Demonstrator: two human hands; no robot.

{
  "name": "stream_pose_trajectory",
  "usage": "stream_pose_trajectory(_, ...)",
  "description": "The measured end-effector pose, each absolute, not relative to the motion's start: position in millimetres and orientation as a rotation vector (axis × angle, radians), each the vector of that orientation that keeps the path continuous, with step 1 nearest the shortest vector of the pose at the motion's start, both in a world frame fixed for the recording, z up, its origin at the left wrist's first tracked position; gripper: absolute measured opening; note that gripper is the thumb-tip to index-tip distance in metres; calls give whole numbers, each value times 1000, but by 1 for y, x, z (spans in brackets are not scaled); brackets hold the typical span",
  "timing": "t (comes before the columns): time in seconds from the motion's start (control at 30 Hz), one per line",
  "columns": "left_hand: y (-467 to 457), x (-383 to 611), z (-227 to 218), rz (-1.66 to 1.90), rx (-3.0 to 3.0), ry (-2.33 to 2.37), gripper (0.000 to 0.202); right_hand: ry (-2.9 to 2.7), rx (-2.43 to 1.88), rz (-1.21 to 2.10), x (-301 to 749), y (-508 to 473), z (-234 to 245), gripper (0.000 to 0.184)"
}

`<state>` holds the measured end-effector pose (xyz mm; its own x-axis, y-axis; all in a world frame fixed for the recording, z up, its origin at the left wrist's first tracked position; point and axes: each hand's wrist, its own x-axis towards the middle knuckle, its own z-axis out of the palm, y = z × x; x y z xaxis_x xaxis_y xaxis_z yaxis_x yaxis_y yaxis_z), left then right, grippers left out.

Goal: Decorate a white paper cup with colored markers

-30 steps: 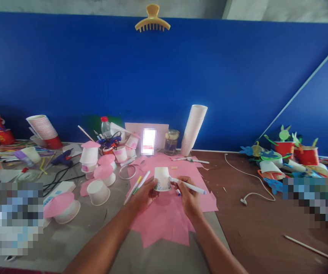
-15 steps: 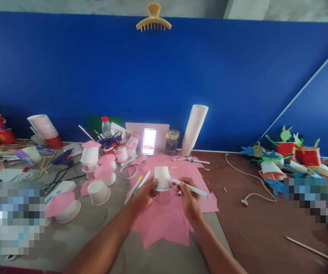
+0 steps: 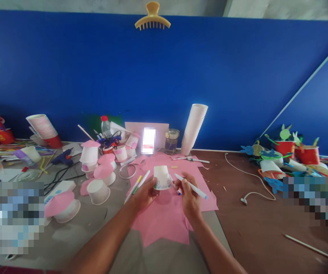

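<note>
My left hand (image 3: 146,193) grips a small white paper cup (image 3: 162,177), held upside down, with coloured marks drawn along its rim. My right hand (image 3: 189,193) pinches a white marker pen (image 3: 191,185), its tip lifted a little away from the cup's right side. Both hands hover over sheets of pink paper (image 3: 166,217) spread on the table. Two more marker pens (image 3: 137,185) lie on the pink paper just left of my left hand.
Upturned white cups with pink tops (image 3: 98,173) stand at the left. A tall cup stack (image 3: 194,128), a jar (image 3: 171,142), a bottle (image 3: 105,127) and a lit phone (image 3: 149,140) line the blue wall. A white cable (image 3: 246,175) and red craft cups (image 3: 285,150) lie right.
The pen's tip has lifted off the cup's side and tilted up a little. The cup has been turned slightly in my left hand.
</note>
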<state>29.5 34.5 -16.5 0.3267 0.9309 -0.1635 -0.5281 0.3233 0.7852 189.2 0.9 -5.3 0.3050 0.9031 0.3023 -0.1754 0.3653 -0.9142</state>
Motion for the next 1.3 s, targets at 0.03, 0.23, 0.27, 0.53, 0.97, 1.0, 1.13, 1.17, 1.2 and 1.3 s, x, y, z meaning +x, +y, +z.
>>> stream_pose_trajectory(0.03, 34, 30, -16, 1067, 696, 692, 45, -1002, -927, 831, 189, 0, -4, 31)
stream_pose_trajectory(0.23, 31, 30, -11, 1084, 695, 691, 39, -1269, -910, 638, 188, -11, 3, 37)
stream_pose_trajectory(0.27, 31, 29, -11, 1084, 697, 690, 37, -1321, -900, 618, 188, -13, 4, 38)
stream_pose_trajectory(0.53, 32, 27, -18, 1066, 722, 686, 32, -1330, -907, 627, 187, -15, -1, 16)
stream_pose_trajectory(0.97, 31, 28, -12, 1066, 727, 686, 36, -1451, -895, 535, 188, -17, 4, 11)
stream_pose_trajectory(1.0, 31, 28, -12, 1067, 728, 687, 35, -1452, -892, 531, 188, -17, 4, 11)
stream_pose_trajectory(1.13, 30, 29, -11, 1063, 728, 687, 31, -1420, -902, 550, 188, -16, 4, 11)
stream_pose_trajectory(1.17, 30, 29, -11, 1062, 726, 688, 31, -1413, -901, 557, 188, -16, 4, 11)
stream_pose_trajectory(1.2, 30, 28, -11, 1061, 725, 690, 32, -1407, -902, 563, 188, -15, 4, 11)
stream_pose_trajectory(1.3, 31, 28, -13, 1061, 723, 694, 33, -1371, -906, 576, 188, -13, 1, 12)
